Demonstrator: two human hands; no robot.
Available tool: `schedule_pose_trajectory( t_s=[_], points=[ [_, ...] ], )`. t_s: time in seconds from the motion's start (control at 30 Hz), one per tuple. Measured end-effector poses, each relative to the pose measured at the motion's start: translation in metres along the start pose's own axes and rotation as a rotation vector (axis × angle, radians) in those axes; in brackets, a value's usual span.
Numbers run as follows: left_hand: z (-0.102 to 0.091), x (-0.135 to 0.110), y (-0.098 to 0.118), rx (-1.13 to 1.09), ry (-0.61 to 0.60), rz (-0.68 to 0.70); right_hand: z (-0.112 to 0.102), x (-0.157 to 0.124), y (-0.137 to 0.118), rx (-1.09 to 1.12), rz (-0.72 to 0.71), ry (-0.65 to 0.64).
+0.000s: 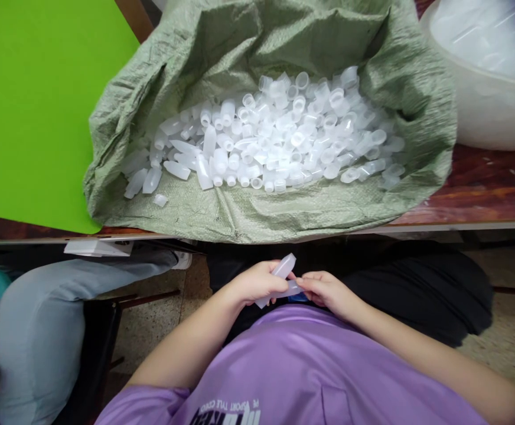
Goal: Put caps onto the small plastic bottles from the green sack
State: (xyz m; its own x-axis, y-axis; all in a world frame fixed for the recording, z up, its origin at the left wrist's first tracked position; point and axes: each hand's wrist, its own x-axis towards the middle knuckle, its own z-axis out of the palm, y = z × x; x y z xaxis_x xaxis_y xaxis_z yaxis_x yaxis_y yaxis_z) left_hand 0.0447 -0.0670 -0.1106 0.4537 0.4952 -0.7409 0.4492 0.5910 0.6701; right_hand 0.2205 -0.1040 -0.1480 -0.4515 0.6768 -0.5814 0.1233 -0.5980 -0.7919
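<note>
Table, dark red.
Sack, pale green, open, on the table, centre.
Sheet, bright green, left of the sack.
Tub, whitish, far right.
Heap of translucent plastic pieces, on the sack.
Left hand, near the table's near edge, curled round pieces.
Right hand, just right, thumb and finger pinching one piece's end.

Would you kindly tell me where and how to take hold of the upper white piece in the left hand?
The upper white piece is probably best pinched across its long sides at the free end, coming from the side of the sack: it slants out of the left hand that way, its other end covered by the grip. The right hand pinches the lower white piece.
</note>
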Motion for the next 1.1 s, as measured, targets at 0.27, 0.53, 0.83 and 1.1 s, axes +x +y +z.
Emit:
schedule_pose_trajectory(
  t_s=[0.27, 0.53, 0.83, 1.1],
  points=[
    [0.002, 0.008, 0.003, 0.039, 0.112, 0.012, -0.012, 0.004, -0.004, -0.191, 0.023, 0.122],
    [0.002, 0.019, 0.015, 0.060, 0.240, 0.036, -0.049, -0.044, -0.069, -0.917, -0.334, 0.256],
    [0.004, 0.008, 0.007, 0.164, 0.169, 0.206, -0.090, -0.023, -0.157, -1.604, -0.362, 0.847],
    [0.013, -0.001, 0.000, -0.309, -0.025, 0.236, -0.103, -0.007, -0.148, -1.576, -0.336, 0.942]
  ],
)
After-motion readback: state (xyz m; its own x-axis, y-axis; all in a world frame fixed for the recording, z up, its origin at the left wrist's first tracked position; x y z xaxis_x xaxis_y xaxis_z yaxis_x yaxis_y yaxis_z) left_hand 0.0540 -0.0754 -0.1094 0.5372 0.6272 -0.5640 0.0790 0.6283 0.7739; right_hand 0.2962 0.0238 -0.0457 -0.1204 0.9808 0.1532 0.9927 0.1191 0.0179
